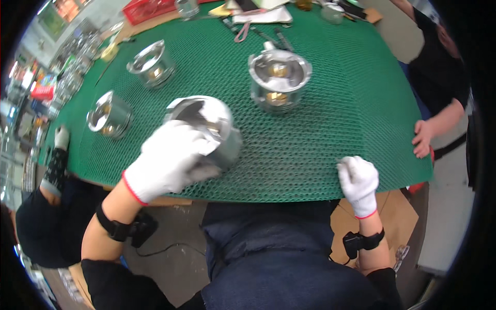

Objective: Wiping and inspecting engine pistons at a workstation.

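Note:
My left hand (170,157), in a white knitted glove with a red cuff, grips a shiny metal cup-shaped part (229,145) by its near left side. The part is tilted, and its cut-out rim and hollow inside face up. My fingers hide some of its wall. At the mat's near edge, my right hand (359,181), gloved alike, is curled into a loose fist, with nothing seen in it. Similar metal cups stand close by: one (281,88) with brass-coloured metal inside to the right, another (152,67) farther back, and a third (114,116) at the left.
A green textured mat (315,139) covers the table. Along the back lie papers (263,15), pens, a pink strap (242,32), a glass jar (332,13) and a red crate (150,10). Many clear containers (72,77) line the left. Another person's hand (423,138) touches the right edge; a gloved hand (61,137) rests at far left.

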Motion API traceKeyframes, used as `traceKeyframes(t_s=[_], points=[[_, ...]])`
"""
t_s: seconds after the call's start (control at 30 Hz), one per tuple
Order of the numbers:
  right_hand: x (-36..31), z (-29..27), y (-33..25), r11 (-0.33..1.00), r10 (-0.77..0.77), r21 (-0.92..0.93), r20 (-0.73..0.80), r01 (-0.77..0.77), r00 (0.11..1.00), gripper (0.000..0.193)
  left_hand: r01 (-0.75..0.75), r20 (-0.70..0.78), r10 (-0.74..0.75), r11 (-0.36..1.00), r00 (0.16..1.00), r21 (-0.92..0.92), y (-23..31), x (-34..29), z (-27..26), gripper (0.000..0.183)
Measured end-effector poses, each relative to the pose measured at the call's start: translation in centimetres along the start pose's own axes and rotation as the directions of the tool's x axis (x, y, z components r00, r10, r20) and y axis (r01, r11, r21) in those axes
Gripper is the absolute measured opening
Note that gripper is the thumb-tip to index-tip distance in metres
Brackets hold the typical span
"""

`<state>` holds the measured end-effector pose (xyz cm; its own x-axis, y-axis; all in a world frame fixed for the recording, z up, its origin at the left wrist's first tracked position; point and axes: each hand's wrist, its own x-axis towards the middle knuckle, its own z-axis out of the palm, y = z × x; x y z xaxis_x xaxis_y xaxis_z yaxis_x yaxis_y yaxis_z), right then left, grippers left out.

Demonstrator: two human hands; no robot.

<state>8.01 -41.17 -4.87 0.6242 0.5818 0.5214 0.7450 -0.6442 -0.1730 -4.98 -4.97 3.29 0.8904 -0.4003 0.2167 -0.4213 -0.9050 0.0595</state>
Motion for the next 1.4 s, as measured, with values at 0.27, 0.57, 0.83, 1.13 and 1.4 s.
traceKeyframes(t_s=[0.27,0.57,0.83,1.13,1.4], points=[[0.2,-0.4,0.4,1.000,0.011,-0.002,0.006,-0.011,1.000,0.015,0.711,-0.314,-0.671,0.703,0.672,0.020,-9.2,-4.1,1.8,0.050],[0.1,-0.1,1.1,0.998,0.004,0.069,-0.004,-0.004,1.000,0.012,0.248,-0.154,-0.223,0.954,0.963,0.168,2.4,15.8,3.9,0.035],[-0.3,-0.2,1.5,0.992,-0.033,0.122,-0.004,0.033,0.999,0.012,0.467,-0.329,-0.444,0.884,0.834,-0.010,1.4,9.3,6.4,0.037],[0.0,-0.3,1.1,0.996,0.018,0.085,0.038,-0.021,0.999,0.007,0.571,-0.098,-0.911,0.332,0.401,-0.751,9.8,-7.0,11.5,0.038],[-0.1,0.4,0.5,0.998,0.044,0.047,0.078,-0.048,0.996,0.007,0.539,-0.305,-0.824,0.549,0.478,-0.638,9.5,-6.2,11.5,0.037]])
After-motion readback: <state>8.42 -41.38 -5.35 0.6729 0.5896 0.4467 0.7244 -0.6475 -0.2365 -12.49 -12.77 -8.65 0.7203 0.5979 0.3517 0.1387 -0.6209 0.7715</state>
